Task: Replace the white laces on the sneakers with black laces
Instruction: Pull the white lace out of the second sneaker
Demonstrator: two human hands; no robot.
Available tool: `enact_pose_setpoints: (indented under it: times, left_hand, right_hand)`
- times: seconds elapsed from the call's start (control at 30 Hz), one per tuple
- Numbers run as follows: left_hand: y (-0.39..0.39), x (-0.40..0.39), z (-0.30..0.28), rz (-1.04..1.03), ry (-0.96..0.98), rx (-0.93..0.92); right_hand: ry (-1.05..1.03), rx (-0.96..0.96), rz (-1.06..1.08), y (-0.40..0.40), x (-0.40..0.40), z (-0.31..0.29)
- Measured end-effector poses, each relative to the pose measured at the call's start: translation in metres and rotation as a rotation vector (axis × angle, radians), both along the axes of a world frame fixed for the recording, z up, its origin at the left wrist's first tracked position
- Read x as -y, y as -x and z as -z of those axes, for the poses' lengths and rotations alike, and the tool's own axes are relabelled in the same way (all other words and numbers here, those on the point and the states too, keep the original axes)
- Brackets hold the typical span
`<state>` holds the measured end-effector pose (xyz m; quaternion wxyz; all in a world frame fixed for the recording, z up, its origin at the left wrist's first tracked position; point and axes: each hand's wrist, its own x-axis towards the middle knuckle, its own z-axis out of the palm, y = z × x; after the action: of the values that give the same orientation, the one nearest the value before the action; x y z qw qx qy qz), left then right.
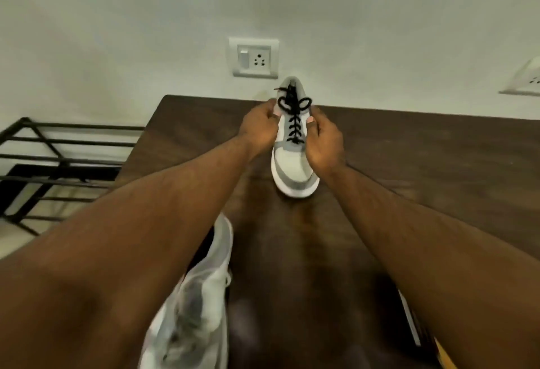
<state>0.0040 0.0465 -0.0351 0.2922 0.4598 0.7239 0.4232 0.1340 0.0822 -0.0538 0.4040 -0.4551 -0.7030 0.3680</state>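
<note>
A white and grey sneaker (293, 164) stands on the dark wooden table (409, 158), toe toward me. A black lace (293, 111) runs through its eyelets and ends in a bow near the tongue. My left hand (258, 129) grips the sneaker's left side by the collar. My right hand (323, 141) grips its right side, thumb lying by the lace rows. A second sneaker (198, 295), white and grey, lies blurred near me under my left forearm, with a bit of white lace showing.
A black metal rack (58, 164) stands to the left of the table. A wall socket (253, 57) sits just behind the sneaker, another (523, 79) at far right. A dark flat object with a yellow part (415, 327) lies at the table's near right.
</note>
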Motion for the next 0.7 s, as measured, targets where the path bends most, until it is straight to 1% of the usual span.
enact_pose_setpoints:
  times: [0.07, 0.13, 0.23, 0.27, 0.33, 0.4, 0.47, 0.53, 0.6, 0.7]
  left_hand:
    - [-0.002, 0.053, -0.018, -0.002, 0.039, 0.015]
    - [-0.001, 0.112, -0.028, -0.065, -0.003, 0.007]
    - [-0.004, 0.199, -0.016, -0.258, -0.092, 0.018]
    - [-0.010, 0.228, -0.009, -0.317, -0.085, 0.037]
    - [-0.027, 0.262, 0.011, -0.385, -0.090, 0.179]
    - [-0.042, 0.282, 0.032, -0.451, -0.134, 0.312]
    - [-0.055, 0.289, 0.045, -0.515, -0.183, 0.449]
    - [-0.074, 0.292, 0.054, -0.495, -0.190, 0.562]
    - [-0.100, 0.294, 0.056, -0.416, -0.201, 0.574]
    - [-0.132, 0.296, 0.056, -0.279, -0.260, 0.499]
  right_hand:
    - [0.032, 0.040, -0.060, -0.008, 0.046, -0.004]
    - [0.076, 0.056, -0.143, -0.012, 0.102, -0.003]
    - [0.177, 0.027, -0.291, -0.021, 0.185, 0.014]
    - [0.203, 0.026, -0.335, -0.023, 0.211, 0.020]
    - [0.269, 0.009, -0.378, -0.022, 0.245, 0.035]
    - [0.311, -0.021, -0.349, -0.025, 0.267, 0.036]
    - [0.347, -0.078, -0.275, -0.034, 0.279, 0.034]
    - [0.399, -0.145, -0.196, -0.050, 0.284, 0.034]
    - [0.449, -0.208, -0.109, -0.070, 0.287, 0.032]
    - [0.491, -0.257, -0.045, -0.103, 0.283, 0.033]
